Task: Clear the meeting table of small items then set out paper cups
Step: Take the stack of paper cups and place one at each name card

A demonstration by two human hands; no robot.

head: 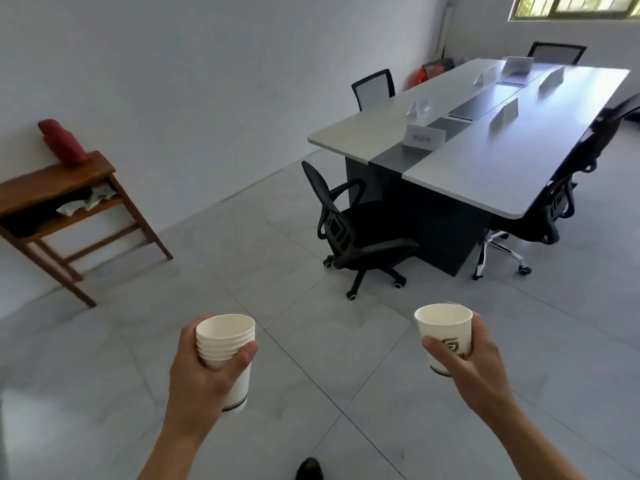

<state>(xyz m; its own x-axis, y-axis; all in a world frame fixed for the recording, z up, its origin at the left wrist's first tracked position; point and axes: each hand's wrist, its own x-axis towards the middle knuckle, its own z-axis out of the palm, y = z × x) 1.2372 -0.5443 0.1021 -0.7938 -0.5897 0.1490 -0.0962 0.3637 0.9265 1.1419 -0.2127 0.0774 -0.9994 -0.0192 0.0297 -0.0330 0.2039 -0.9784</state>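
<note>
Paper cups were in both hands, well short of the meeting surface (460,161). The left hand (204,372) was wrapped around a nested stack of cups (227,351), thumb across the front and fingers behind. The right hand (467,355) gripped a single cup (445,332) with a dark logo on its side, mouth up. Both were carried over bare floor tiles, with the surface ahead and to the right.

The likeliest slip, as I judged it, was the stack: squeezed too hard its thin walls could buckle, and held too loosely the lower cups might slide out. Peeling one cup off one-handed could also drag a second with it. Black swivel chairs (356,233) stood close to the near corner and could catch a leg or block a reach.

Several name placards (424,137) stood on the surface; their lettering was too blurred to read. Whether small items remained at the far end could not be told. How many cups the stack held was unclear. A shoe tip (309,469) was cut off at the bottom edge.
</note>
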